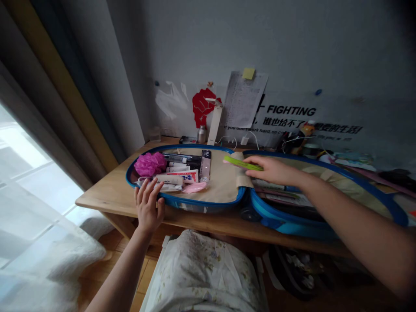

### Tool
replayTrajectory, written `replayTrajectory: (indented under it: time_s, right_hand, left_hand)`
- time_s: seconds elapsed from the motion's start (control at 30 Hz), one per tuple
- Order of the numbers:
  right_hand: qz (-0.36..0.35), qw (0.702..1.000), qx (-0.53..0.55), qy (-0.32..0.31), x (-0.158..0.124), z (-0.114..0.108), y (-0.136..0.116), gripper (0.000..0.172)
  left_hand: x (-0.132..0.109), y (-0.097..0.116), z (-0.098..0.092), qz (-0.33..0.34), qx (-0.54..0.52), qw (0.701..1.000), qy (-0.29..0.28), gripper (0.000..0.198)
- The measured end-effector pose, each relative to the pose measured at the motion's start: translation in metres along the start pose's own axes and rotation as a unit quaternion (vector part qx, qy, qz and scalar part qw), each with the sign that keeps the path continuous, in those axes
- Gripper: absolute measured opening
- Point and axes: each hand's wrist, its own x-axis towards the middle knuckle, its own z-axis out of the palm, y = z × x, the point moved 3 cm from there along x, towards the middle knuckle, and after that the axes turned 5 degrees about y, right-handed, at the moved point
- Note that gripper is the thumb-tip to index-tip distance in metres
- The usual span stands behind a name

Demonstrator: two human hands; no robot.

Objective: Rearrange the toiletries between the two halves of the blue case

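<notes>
A blue suitcase point(208, 202) lies opened out on the wooden table, its two halves side by side. My left hand point(148, 207) rests at the near left rim, fingers stretched over the edge. In that half are a purple bath puff point(150, 164), a toothpaste tube point(191, 175), a pink item point(195, 187), several tubes and pens, and a narrow pink-and-black package point(205, 165). Above the hinge strip point(242, 178), my right hand point(271, 169) grips a long, flat lime-green object point(242, 163) pointing left; its exact kind is unclear.
Flat packages point(282, 197) lie in the suitcase's right half. Behind stand a white desk lamp point(215, 123) and a small metal bottle point(202, 134). Cables and clutter fill the back right. A curtain point(61, 82) hangs at left; a dark bag point(292, 273) sits under the table.
</notes>
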Motion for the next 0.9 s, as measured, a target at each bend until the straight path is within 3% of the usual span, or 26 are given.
replayTrajectory:
  time_s: [0.17, 0.3, 0.47, 0.9]
  right_hand:
    - [-0.072, 0.99, -0.047, -0.115, 0.048, 0.039, -0.054, 0.04]
    - [-0.12, 0.98, -0.055, -0.15, 0.069, 0.074, -0.075, 0.04]
    - [-0.17, 0.971, -0.054, -0.161, 0.069, 0.1, -0.08, 0.048]
    - [-0.199, 0.969, -0.035, -0.144, 0.069, 0.118, -0.071, 0.049]
  left_hand:
    - [0.0, 0.001, 0.0, 0.001, -0.004, 1.0, -0.005, 0.041]
    - [-0.001, 0.0, 0.0, 0.005, -0.003, 1.0, -0.004, 0.042]
    - [-0.001, -0.001, 0.0, 0.001, -0.004, 1.0, -0.009, 0.042]
    - [-0.002, -0.002, 0.0, -0.02, 0.003, 1.0, -0.014, 0.042]
